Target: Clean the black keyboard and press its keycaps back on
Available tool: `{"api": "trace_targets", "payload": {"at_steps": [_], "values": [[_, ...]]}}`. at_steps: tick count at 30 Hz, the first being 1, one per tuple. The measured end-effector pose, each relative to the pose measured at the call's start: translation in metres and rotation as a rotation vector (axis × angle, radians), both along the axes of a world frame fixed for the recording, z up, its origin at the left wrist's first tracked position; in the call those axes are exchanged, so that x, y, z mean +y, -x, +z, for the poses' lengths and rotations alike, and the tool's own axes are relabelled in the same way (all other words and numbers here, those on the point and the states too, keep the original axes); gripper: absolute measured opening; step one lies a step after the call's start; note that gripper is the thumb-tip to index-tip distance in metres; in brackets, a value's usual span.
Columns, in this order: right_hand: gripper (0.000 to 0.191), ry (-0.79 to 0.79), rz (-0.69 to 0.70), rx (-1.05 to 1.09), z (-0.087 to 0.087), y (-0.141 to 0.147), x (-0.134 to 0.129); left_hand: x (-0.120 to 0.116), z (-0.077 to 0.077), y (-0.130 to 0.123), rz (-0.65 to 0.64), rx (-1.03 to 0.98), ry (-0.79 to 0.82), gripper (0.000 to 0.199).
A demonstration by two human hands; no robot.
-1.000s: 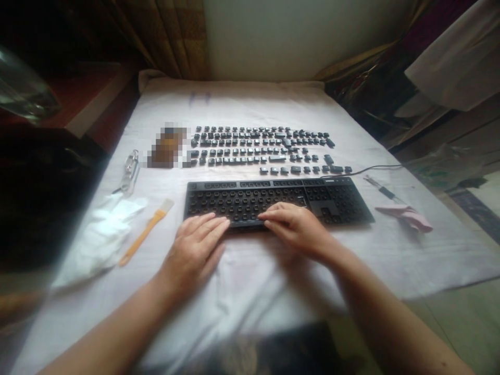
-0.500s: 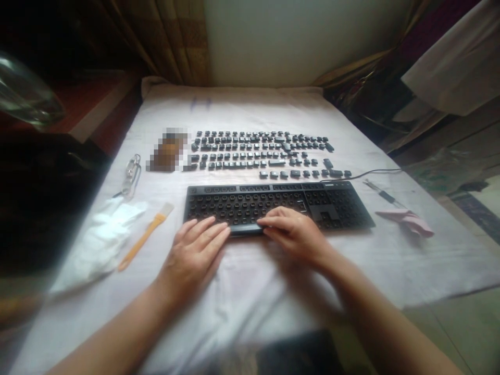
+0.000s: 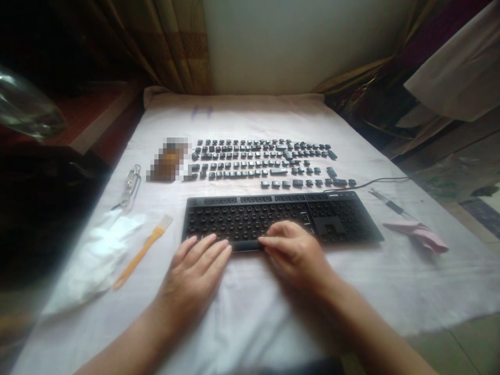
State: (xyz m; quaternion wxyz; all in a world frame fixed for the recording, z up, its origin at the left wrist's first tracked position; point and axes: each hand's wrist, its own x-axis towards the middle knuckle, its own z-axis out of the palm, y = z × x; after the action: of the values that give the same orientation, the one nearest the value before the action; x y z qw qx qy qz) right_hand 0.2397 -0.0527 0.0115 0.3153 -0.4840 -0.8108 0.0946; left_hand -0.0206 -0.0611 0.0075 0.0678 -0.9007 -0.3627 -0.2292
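A black keyboard [image 3: 250, 211] with its keycaps off lies on the cloth-covered table. My left hand [image 3: 199, 265] rests flat over its front left edge, the fingers stretched out. At the front edge, right of my left hand, my right hand [image 3: 292, 250] is closed, thumb and fingertips pressed together. Whatever may be between those fingertips is too small to make out. Behind the keyboard, several loose black keycaps [image 3: 278, 171] are laid out in rows.
An orange-handled brush [image 3: 142, 252], a white cloth [image 3: 97, 255] and glasses [image 3: 130, 185] lie at the left, near a pixelated object [image 3: 167, 160]. At the right are a thin tool [image 3: 394, 207], a pink cloth [image 3: 420, 234] and a cable [image 3: 375, 182].
The table and everything on it appear slightly lower in the view. Both hands keep nearly the same places on the keyboard's front edge.
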Motion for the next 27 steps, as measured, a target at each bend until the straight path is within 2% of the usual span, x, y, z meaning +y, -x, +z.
{"api": "trace_targets", "payload": {"at_steps": [6, 10, 14, 17, 27], "values": [[0.022, -0.113, -0.046, -0.112, 0.002, 0.007, -0.007, 0.0, -0.001, -0.001, 0.008, -0.026, 0.043, 0.035], [0.021, -0.172, -0.069, -0.009, -0.004, 0.005, -0.009, 0.001, -0.004, 0.0, 0.006, -0.053, 0.042, 0.034], [0.02, -0.258, -0.163, 0.083, -0.004, -0.001, -0.01, 0.001, -0.004, 0.001, 0.006, -0.069, 0.04, 0.034], [0.017, -0.268, -0.196, 0.059, -0.002, -0.004, -0.011, 0.001, -0.001, 0.0, 0.003, -0.073, 0.045, 0.034], [0.017, -0.281, -0.164, -0.04, -0.004, 0.001, -0.012, 0.005, 0.001, -0.001, -0.014, -0.046, 0.065, 0.034]]}}
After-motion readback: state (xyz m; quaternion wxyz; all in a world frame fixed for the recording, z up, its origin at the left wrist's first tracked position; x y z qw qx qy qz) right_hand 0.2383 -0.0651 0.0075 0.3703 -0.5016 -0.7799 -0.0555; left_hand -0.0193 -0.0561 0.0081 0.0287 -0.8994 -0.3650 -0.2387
